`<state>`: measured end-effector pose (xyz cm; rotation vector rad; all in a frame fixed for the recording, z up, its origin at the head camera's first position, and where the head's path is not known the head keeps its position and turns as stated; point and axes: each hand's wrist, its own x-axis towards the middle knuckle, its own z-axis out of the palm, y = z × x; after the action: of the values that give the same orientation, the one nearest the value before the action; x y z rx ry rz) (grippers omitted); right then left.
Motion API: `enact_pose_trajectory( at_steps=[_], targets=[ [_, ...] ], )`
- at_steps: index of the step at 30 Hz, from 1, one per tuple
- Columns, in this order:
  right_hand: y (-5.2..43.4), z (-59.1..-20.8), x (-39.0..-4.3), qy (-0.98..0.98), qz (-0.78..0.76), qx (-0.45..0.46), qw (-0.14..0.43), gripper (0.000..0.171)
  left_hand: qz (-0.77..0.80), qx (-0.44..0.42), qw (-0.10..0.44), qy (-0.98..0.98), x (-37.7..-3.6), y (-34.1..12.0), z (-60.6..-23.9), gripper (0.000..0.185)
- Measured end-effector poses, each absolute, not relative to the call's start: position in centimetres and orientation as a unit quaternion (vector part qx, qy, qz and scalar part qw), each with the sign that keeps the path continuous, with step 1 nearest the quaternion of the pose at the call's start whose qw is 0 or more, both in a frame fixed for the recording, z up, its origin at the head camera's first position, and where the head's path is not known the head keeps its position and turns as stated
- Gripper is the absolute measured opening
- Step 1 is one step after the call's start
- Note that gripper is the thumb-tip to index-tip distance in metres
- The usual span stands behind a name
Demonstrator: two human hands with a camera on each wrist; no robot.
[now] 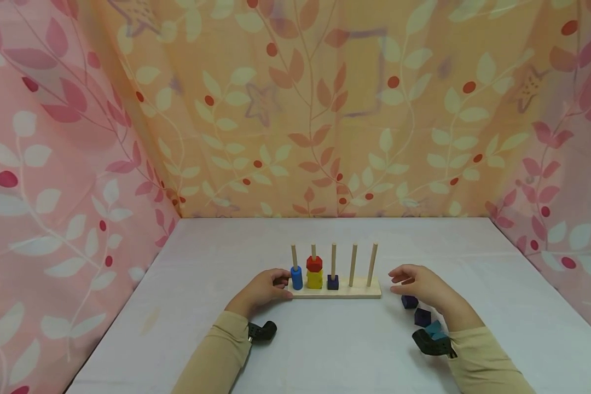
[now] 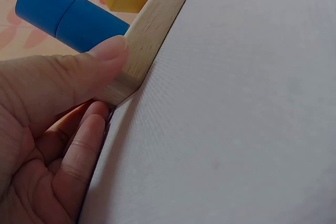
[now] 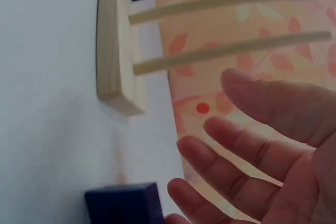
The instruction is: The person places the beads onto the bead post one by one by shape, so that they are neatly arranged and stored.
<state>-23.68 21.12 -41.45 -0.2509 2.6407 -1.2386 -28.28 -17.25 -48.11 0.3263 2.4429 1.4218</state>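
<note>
A wooden peg stand with several upright pegs stands on the white table. Blue cylinders are stacked on its leftmost peg. On the second peg, a red block sits above yellow blocks; the third carries a dark blue block. My left hand grips the stand's left end, its thumb on the base beside the cylinders. Off the stand's right end, my right hand hovers with fingers spread and holds nothing. The two rightmost pegs bear no blocks.
Beneath the right hand and wrist lie loose blocks: a dark blue block, a dark pentagonal block and a teal block, partly hidden by the wrist camera. A flowered curtain hangs behind the table.
</note>
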Motion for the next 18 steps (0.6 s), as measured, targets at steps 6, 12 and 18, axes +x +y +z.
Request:
enact_pose_trajectory(
  at_steps=[6, 12, 18],
  targets=[
    [22.5, -42.4, -24.0, 0.908, -0.400, -0.074, 0.101, 0.040, 0.497, 0.113, 0.147, 0.848, -28.2, -17.2, -48.2, 0.051],
    [23.5, -43.0, -23.9, 0.897, -0.418, -0.060, 0.128, 0.035, 0.495, 0.115, 0.147, 0.849, -28.2, -17.2, -48.1, 0.051],
    [23.8, -43.4, -23.7, 0.889, -0.427, -0.038, 0.160, 0.030, 0.489, 0.112, 0.148, 0.853, -28.1, -17.2, -48.0, 0.051]
  ],
)
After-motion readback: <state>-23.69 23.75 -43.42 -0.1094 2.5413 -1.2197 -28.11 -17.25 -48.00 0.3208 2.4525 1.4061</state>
